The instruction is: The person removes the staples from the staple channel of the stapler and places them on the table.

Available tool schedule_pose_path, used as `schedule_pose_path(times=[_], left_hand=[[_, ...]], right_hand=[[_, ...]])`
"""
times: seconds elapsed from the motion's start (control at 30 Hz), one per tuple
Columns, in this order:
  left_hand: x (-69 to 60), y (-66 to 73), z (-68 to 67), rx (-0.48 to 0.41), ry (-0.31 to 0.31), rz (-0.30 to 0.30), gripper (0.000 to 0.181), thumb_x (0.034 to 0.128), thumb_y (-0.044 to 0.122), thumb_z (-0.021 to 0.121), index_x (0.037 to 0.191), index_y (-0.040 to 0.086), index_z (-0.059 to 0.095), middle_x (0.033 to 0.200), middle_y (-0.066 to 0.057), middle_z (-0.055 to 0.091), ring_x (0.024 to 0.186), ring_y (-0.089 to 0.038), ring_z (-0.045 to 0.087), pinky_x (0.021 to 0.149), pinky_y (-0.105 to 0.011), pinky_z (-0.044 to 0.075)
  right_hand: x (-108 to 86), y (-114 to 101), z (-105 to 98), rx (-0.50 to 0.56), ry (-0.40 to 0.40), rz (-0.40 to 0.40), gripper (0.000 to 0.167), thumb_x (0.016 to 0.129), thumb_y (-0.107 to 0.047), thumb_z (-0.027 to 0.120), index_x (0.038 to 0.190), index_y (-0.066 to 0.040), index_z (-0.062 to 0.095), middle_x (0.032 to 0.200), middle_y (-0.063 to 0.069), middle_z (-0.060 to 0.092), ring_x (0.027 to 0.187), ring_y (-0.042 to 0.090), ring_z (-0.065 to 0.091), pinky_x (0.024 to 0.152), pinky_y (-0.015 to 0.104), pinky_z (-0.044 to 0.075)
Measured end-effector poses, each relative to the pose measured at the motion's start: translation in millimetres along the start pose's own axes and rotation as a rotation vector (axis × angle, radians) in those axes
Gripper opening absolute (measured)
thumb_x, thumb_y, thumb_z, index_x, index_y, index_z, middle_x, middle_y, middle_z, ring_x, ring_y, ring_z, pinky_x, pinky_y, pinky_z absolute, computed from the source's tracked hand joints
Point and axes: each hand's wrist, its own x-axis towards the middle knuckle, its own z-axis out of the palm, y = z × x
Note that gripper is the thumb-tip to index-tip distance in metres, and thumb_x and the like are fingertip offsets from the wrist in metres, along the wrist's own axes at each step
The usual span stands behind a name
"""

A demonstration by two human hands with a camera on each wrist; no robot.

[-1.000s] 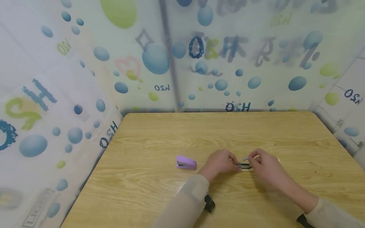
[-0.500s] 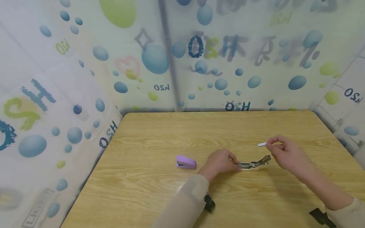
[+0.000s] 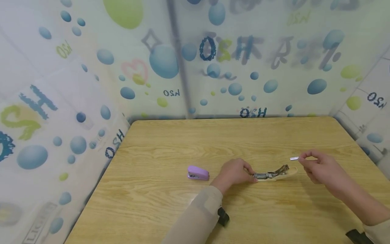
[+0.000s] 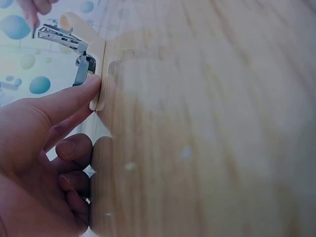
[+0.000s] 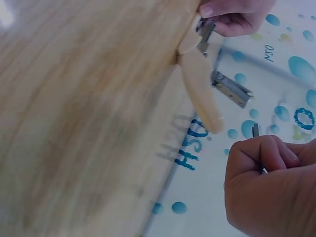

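Observation:
A cream stapler point(image 3: 268, 175) lies opened out on the table, its metal parts spread apart from the cream cover. My left hand point(image 3: 234, 172) pinches its left end between thumb and finger. The left wrist view shows the same stapler point(image 4: 97, 47) with its metal arm raised, the hand's other fingers curled against the tabletop. To the right and above the table, my right hand point(image 3: 326, 171) pinches a short silvery strip of staples point(image 3: 294, 158), apart from the stapler. Only the tip of the staple strip point(image 5: 255, 130) shows past the fingers in the right wrist view.
A small purple stapler point(image 3: 198, 173) stands to the left of my left hand. The wooden table point(image 3: 170, 142) runs back to a patterned curtain point(image 3: 259, 61), with another curtain side at the left.
My right hand has drawn away from the stapler to the right with the staple strip in its fingers. The left hand keeps its hold on the stapler's end.

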Motion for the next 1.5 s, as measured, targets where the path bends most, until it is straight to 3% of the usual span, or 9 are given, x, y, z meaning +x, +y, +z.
schedule_pose_path(times=[0.43,0.8,1.2,1.5], left_hand=[[-0.4,-0.3,-0.3,0.012,-0.002,0.011,0.019,0.0797,0.046,0.094,0.092,0.035,0.084,0.101,0.019,0.077,0.103,-0.007,0.068,0.093,-0.027,0.052],[-1.1,0.2,-1.8,0.003,-0.007,0.016,0.019,0.0803,0.045,0.093,0.093,0.034,0.084,0.099,0.019,0.077,0.098,-0.006,0.068,0.09,-0.027,0.053],[-1.8,1.0,-2.1,-0.006,-0.015,0.009,0.018,0.0802,0.043,0.094,0.092,0.034,0.084,0.098,0.018,0.077,0.096,-0.006,0.067,0.09,-0.027,0.053],[-1.4,-0.3,-1.4,-0.001,-0.012,0.014,0.018,0.0806,0.044,0.093,0.091,0.034,0.083,0.097,0.018,0.077,0.094,-0.006,0.066,0.089,-0.027,0.053]], right_hand=[[-0.7,35,-9,0.037,0.021,0.047,0.032,0.116,-0.027,0.042,0.127,0.002,0.047,0.06,-0.009,0.034,0.052,0.007,0.03,0.049,0.031,0.034],[-0.4,57,-6,0.067,-0.078,0.132,0.026,0.114,-0.024,0.047,0.124,0.0,0.051,0.065,-0.008,0.037,0.053,0.006,0.035,0.05,0.028,0.037],[-1.1,76,0,-0.003,-0.035,0.158,0.031,0.112,-0.022,0.052,0.127,0.006,0.056,0.067,-0.007,0.046,0.049,0.005,0.036,0.047,0.026,0.039],[-1.1,76,3,-0.008,0.0,0.183,0.032,0.111,-0.021,0.052,0.124,0.008,0.059,0.068,-0.007,0.049,0.049,0.005,0.04,0.046,0.026,0.04]])
